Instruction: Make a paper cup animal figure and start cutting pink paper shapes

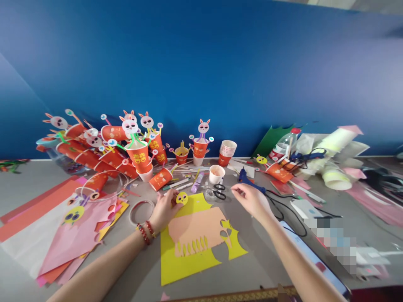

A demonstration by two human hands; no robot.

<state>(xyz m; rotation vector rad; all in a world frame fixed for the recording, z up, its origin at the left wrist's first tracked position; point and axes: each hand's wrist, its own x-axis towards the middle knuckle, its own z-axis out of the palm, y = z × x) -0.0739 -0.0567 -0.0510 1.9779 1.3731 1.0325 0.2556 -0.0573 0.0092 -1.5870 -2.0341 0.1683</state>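
My left hand [164, 208] pinches a round yellow paper face [181, 198] with drawn eyes, over the top edge of a yellow sheet [185, 270]. A cut peach sheet [197, 226] lies on that yellow sheet. To the right, my right hand [251, 199] hovers with thumb and fingertips together; whatever they hold, if anything, is too small to make out. Black-handled scissors [219, 192] lie just left of its fingertips, near a small white cup [216, 173]. Behind the hand rests a blue glue gun [250, 180]. A roll of tape [141, 212] sits beside my left wrist.
Red paper cups with rabbit faces [137, 155] crowd the back left. Coloured paper sheets [75, 247] spread at the left. A cup stack [227, 152], a plastic bottle [283, 144] and rolled paper [335, 176] stand behind. A phone [310, 256] and black cables [289, 220] lie right.
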